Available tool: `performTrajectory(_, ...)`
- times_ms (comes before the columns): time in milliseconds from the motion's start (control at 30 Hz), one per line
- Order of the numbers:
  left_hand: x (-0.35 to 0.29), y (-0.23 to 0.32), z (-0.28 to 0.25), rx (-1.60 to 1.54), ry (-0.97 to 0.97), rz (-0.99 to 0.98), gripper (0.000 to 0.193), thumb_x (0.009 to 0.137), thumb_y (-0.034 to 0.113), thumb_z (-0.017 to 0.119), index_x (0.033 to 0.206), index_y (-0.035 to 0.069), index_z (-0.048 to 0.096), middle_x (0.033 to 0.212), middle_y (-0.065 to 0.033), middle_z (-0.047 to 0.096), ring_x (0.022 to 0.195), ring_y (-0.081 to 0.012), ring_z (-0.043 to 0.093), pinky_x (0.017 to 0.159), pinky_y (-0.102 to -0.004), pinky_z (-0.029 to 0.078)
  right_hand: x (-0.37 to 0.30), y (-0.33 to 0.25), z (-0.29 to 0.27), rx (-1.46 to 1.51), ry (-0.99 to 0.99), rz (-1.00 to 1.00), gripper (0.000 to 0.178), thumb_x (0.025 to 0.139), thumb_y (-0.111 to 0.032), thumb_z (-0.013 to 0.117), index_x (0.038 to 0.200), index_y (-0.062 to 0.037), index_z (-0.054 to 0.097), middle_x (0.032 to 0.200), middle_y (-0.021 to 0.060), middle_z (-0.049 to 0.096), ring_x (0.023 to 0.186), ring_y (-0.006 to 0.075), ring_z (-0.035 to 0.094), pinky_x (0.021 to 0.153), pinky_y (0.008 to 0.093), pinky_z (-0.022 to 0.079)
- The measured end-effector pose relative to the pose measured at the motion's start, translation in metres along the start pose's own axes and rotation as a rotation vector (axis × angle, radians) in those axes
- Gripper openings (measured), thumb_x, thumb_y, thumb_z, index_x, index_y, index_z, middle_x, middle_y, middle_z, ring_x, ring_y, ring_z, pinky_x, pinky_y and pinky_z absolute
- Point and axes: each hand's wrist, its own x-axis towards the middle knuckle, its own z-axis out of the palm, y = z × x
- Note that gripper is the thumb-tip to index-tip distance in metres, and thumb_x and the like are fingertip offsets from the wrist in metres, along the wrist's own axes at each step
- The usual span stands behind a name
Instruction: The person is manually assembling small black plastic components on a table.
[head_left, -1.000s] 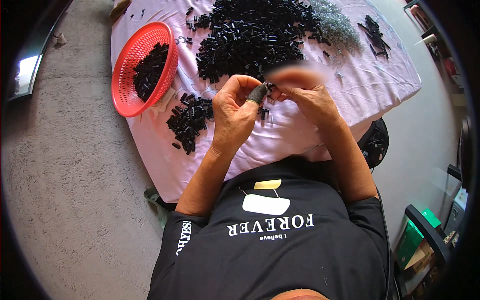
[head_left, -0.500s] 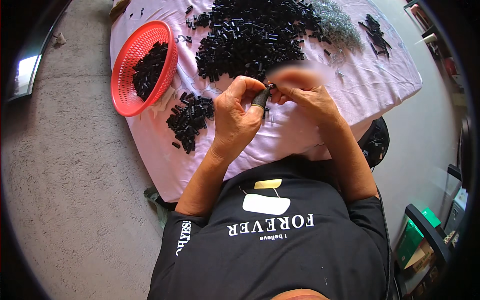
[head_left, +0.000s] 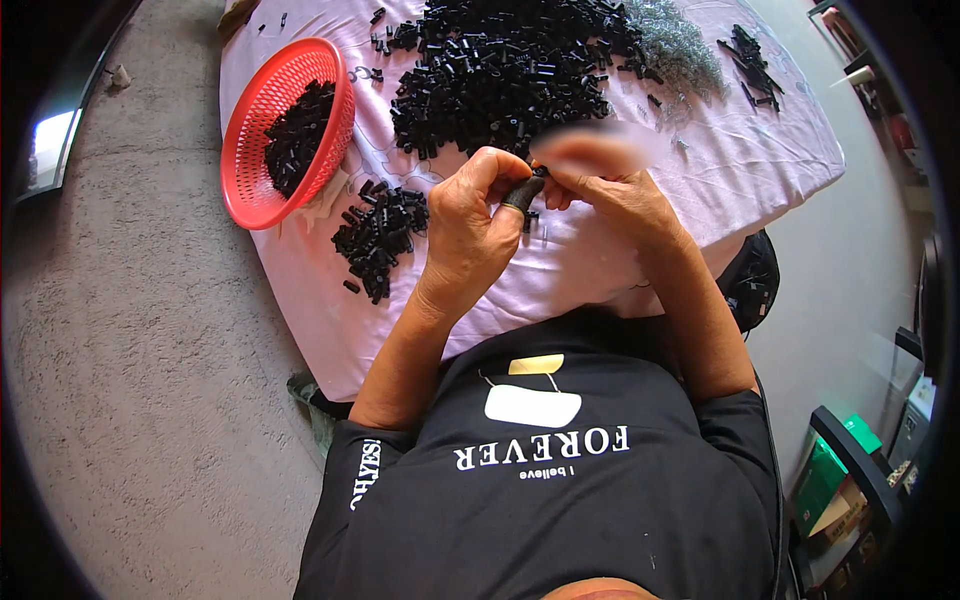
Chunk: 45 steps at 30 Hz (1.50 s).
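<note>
Over the near side of the table, my left hand pinches a small black plastic piece between thumb and fingers. A dark sleeve with a pale band covers that thumb. My right hand meets it at the fingertips, its fingers pressed together close by the piece. A blur hides part of the right fingers, so what they hold cannot be made out. Just beyond both hands lies a large heap of short black tubular pieces. A smaller heap of similar pieces is left of my left wrist.
A red perforated basket, tilted, holds more black pieces at the left edge of the pink cloth-covered table. Fine silvery metal parts are heaped far right, beside several long black pieces. A dark bag is beside the table's right edge.
Both hands stay in nearly the same place. The left thumb has tipped slightly and now covers more of the small black piece.
</note>
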Motion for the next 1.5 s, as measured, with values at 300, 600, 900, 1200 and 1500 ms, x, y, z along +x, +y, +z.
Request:
performTrajectory(300,-0.002,0.002,-0.003,-0.021,-0.084,-0.081,0.013,0.087,-0.009,0.064,0.097,-0.002,0.061,0.086,-0.0014,0.063,0.081,-0.0052,0.061,0.074,-0.0198,0.05,-0.001,-0.002,0.001,-0.012,-0.016,0.003,0.016,0.096,-0.012,0.063,0.105,-0.0004,0.066,0.083,0.0023,0.066,0.075,0.0076,0.062,0.071,0.0222,0.053)
performTrajectory(600,-0.002,0.001,-0.004,-0.026,-0.093,-0.081,0.01,0.089,-0.006,0.063,0.097,-0.002,0.061,0.086,-0.0013,0.064,0.08,-0.0056,0.061,0.073,-0.0201,0.05,0.0,0.001,0.0,-0.008,-0.024,-0.017,0.016,0.097,-0.013,0.062,0.105,-0.0009,0.066,0.083,0.0023,0.066,0.075,0.0079,0.063,0.071,0.0224,0.053)
performTrajectory(900,-0.014,-0.007,-0.008,0.241,-0.162,0.008,0.022,0.074,-0.007,0.062,0.094,0.0,0.064,0.087,-0.0146,0.066,0.076,-0.0301,0.066,0.068,-0.0353,0.053,-0.001,0.005,-0.004,0.09,0.076,-0.012,0.017,0.099,-0.014,0.059,0.108,-0.0013,0.065,0.087,0.0049,0.069,0.078,0.0093,0.066,0.074,0.0239,0.055)
performTrajectory(1200,-0.019,-0.009,0.002,0.572,-0.228,0.11,0.021,0.073,-0.005,0.063,0.092,0.003,0.063,0.087,-0.0127,0.059,0.079,-0.032,0.063,0.07,-0.0394,0.051,0.0,0.006,-0.004,0.048,0.06,-0.017,0.017,0.098,-0.013,0.06,0.109,-0.0003,0.066,0.087,0.0054,0.069,0.079,0.01,0.066,0.076,0.0243,0.055)
performTrajectory(1500,-0.015,-0.011,-0.002,0.478,-0.211,0.12,0.025,0.066,-0.008,0.055,0.088,0.002,0.058,0.088,-0.0147,0.057,0.084,-0.0363,0.059,0.074,-0.0456,0.049,0.0,0.007,-0.004,0.048,0.066,0.002,0.018,0.099,-0.012,0.059,0.11,0.0006,0.065,0.087,0.006,0.069,0.08,0.0098,0.066,0.077,0.0245,0.055)
